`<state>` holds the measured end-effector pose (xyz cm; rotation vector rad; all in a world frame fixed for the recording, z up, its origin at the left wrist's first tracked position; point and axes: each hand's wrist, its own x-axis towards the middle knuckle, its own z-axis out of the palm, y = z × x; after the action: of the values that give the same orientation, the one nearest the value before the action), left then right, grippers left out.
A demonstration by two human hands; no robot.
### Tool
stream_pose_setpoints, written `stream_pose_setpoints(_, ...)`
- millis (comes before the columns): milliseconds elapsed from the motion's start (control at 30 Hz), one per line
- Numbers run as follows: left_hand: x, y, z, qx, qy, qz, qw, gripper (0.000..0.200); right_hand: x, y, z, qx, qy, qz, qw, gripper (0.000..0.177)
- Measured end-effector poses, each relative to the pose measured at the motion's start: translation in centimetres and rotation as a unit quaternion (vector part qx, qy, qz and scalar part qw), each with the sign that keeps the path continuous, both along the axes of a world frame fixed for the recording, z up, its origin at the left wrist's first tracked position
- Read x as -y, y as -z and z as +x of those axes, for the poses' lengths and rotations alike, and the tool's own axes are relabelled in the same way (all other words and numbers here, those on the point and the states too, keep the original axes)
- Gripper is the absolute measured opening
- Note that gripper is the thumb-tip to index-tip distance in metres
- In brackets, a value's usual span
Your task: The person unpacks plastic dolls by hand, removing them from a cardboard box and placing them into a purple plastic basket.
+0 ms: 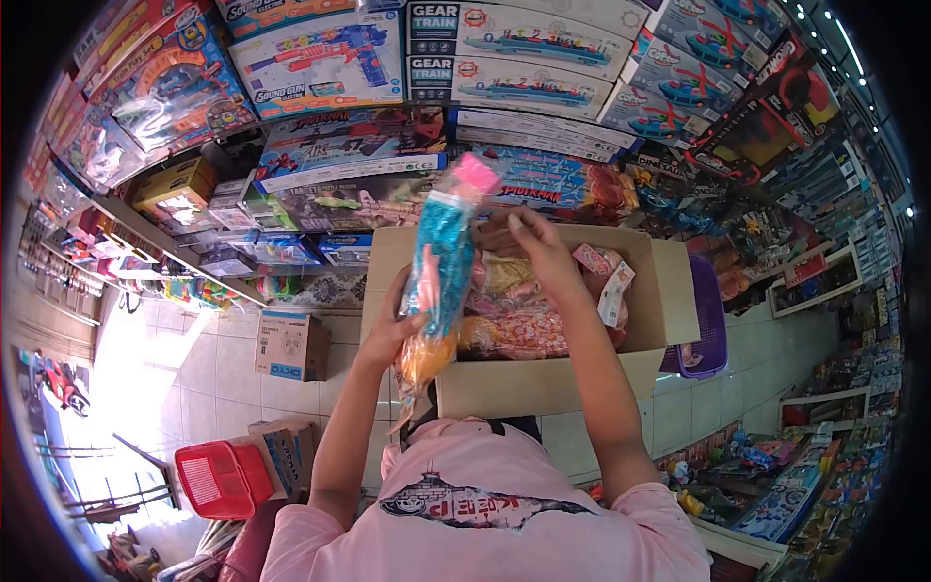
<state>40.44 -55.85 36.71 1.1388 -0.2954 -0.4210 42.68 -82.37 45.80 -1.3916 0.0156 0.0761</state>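
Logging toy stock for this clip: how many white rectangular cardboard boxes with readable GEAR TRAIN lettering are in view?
2: the upper white box and the lower white box right beneath it, both beyond the open brown cardboard carton. Others may be hidden behind.

An open carton point(514, 388) is standing before the person point(495, 538), with packaged toys point(519, 332) lying inside it. The left hand point(389, 330) is holding a bagged doll point(433, 272) over the carton's left side, while the right hand point(541, 250) is hovering above the carton, just right of the doll. Behind, boxed toys point(529, 48) are standing in stacks. A basket point(713, 330) is sitting to the carton's right, a smaller carton point(291, 346) is standing on the floor point(213, 339) to its left, and another basket point(218, 477) is resting nearer the person's left
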Motion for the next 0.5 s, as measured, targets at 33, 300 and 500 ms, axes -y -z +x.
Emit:
stream_pose_setpoints(33,-0.7,1.2,-0.1,-0.032,-0.064,-0.041,0.997,0.115,0.4,1.6,0.9,0.017,-0.013,-0.128,0.992,0.041)
stream_pose_setpoints(300,-3.9,2.8,-1.7,-0.065,-0.119,-0.085,0.987,0.109,3.3,18.2,3.2,-0.075,-0.133,-0.684,0.713,0.08)
stream_pose_setpoints(500,-3.2,1.3,-2.8,-0.045,-0.123,-0.042,0.991,0.107,4.5,21.3,3.5,-0.018,-0.003,-0.743,0.669,0.083)
